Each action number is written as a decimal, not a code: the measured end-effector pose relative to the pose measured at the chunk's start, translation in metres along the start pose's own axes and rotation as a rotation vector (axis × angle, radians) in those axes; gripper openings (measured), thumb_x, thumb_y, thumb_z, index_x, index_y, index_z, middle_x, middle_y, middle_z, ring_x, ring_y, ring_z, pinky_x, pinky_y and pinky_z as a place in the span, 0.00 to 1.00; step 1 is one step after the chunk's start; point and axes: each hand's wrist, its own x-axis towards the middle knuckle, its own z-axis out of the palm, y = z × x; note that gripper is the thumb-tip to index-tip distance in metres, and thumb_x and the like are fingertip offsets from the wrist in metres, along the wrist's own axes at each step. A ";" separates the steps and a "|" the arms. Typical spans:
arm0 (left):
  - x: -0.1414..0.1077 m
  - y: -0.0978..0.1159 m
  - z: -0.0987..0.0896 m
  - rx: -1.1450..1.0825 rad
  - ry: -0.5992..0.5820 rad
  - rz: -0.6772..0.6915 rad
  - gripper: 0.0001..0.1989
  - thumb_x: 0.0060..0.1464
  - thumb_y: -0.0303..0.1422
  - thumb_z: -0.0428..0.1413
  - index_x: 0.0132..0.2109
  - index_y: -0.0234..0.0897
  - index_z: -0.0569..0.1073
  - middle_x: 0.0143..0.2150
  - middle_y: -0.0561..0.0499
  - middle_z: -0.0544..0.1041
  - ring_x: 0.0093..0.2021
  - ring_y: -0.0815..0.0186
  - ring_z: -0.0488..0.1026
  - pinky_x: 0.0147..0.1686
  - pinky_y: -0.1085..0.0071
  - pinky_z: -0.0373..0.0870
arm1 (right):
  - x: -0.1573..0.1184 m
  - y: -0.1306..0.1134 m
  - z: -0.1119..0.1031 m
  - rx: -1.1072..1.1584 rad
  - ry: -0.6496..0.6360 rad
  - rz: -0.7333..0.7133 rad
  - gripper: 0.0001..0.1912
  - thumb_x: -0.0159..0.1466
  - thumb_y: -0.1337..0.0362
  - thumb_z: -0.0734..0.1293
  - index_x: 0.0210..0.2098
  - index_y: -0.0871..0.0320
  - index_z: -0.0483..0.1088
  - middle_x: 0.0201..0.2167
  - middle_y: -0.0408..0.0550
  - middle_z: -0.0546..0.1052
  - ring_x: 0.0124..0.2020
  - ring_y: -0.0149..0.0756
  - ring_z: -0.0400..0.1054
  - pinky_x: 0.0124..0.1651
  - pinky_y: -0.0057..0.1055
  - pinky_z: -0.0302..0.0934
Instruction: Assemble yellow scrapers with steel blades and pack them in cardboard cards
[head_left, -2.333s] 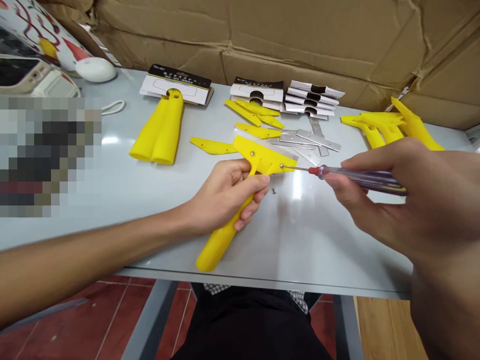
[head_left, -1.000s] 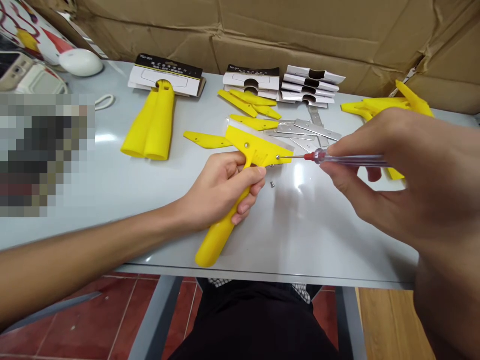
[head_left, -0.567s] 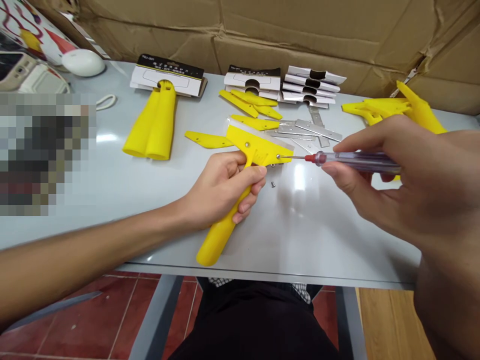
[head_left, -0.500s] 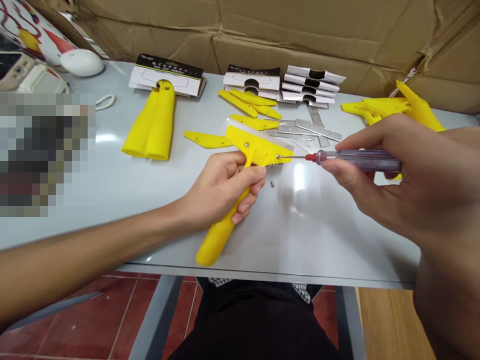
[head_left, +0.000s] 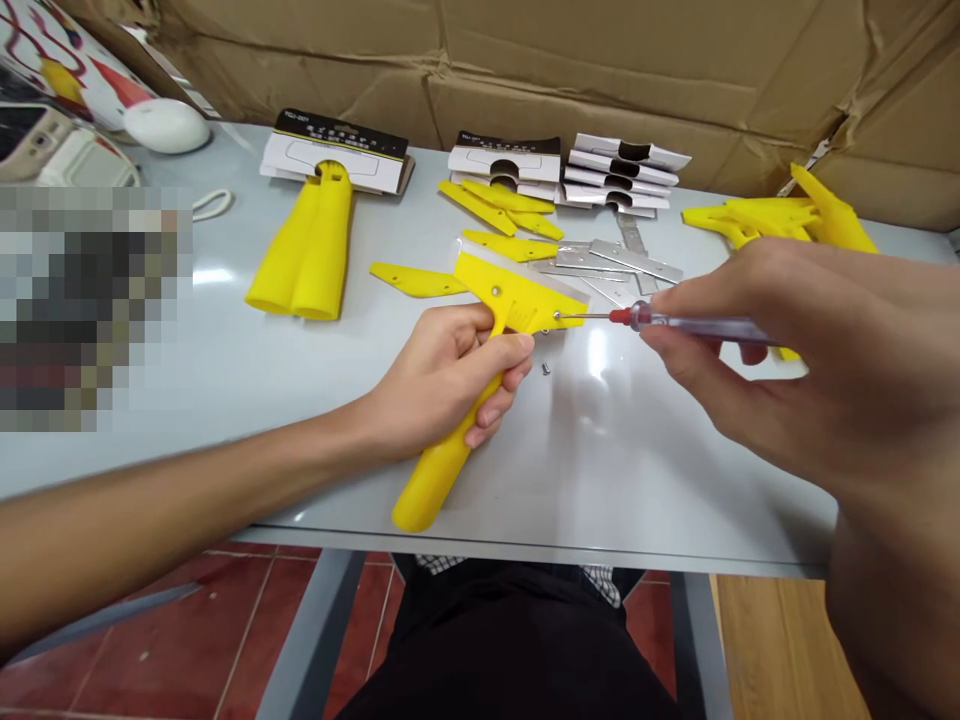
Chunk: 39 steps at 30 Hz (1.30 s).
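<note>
My left hand (head_left: 457,375) is wrapped round the neck of a yellow scraper (head_left: 435,480), whose handle points down toward the table's front edge. A metal blade (head_left: 517,265) runs along the scraper's upper edge. In my right hand (head_left: 757,340) is a screwdriver (head_left: 690,324) with a clear handle and red collar, its tip at the screw (head_left: 557,315) on the head's right end. A loose screw (head_left: 546,369) lies on the table just below the head. Behind it are yellow plates (head_left: 416,280) and thin metal blades (head_left: 637,260).
Two yellow handles (head_left: 300,250) lie at the left by a packaging card (head_left: 337,150). More folded cards (head_left: 622,175) stand at the back against cardboard (head_left: 510,110). Yellow scraper parts (head_left: 832,220) lie at the right, a white mouse (head_left: 166,125) at the back left.
The screwdriver's handle has tilted slightly, and my right fingers have shifted a little left along it. The tip stays at the screw, and my left hand keeps its grip.
</note>
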 end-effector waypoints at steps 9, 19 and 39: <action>0.001 -0.001 -0.001 0.001 -0.003 -0.001 0.18 0.64 0.34 0.62 0.27 0.40 0.68 0.14 0.57 0.66 0.10 0.72 0.61 0.11 0.77 0.62 | -0.001 0.001 0.001 -0.016 -0.003 0.043 0.04 0.72 0.58 0.71 0.41 0.48 0.72 0.26 0.34 0.82 0.24 0.37 0.77 0.28 0.38 0.61; 0.000 -0.001 -0.001 0.001 0.000 -0.020 0.16 0.64 0.34 0.62 0.28 0.40 0.67 0.14 0.57 0.65 0.11 0.72 0.61 0.11 0.76 0.62 | -0.002 0.000 -0.003 0.048 -0.059 0.039 0.06 0.75 0.66 0.67 0.42 0.46 0.72 0.33 0.35 0.83 0.32 0.37 0.80 0.32 0.38 0.62; 0.003 -0.006 0.001 -0.122 -0.028 0.058 0.16 0.66 0.25 0.60 0.29 0.38 0.68 0.20 0.58 0.68 0.13 0.75 0.64 0.11 0.78 0.64 | -0.005 0.006 -0.003 0.054 -0.033 0.049 0.07 0.76 0.57 0.70 0.40 0.48 0.74 0.33 0.40 0.85 0.28 0.36 0.78 0.29 0.36 0.60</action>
